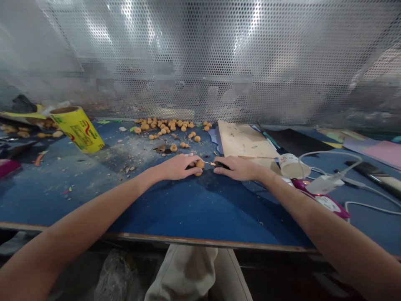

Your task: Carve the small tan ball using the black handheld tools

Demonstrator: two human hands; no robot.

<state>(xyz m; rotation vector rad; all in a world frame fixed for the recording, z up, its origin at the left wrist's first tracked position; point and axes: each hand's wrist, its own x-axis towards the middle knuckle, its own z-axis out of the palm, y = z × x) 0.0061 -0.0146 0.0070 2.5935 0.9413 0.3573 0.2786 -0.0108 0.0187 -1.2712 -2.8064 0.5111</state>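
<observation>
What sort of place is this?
Probably a small handicraft workshop: a blue workbench, a heap of small round tan pieces, and a perforated metal screen behind it.

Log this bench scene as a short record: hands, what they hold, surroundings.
left hand: holds a tan ball
right hand: holds a black-handled pointed tool, metal tip toward the ball
surface: blue tabletop
nearby: pile of tan balls; cardboard sheet; white paper cup, on its side
left side: printed yellow roll, tilted
behind: perforated metal screen
</observation>
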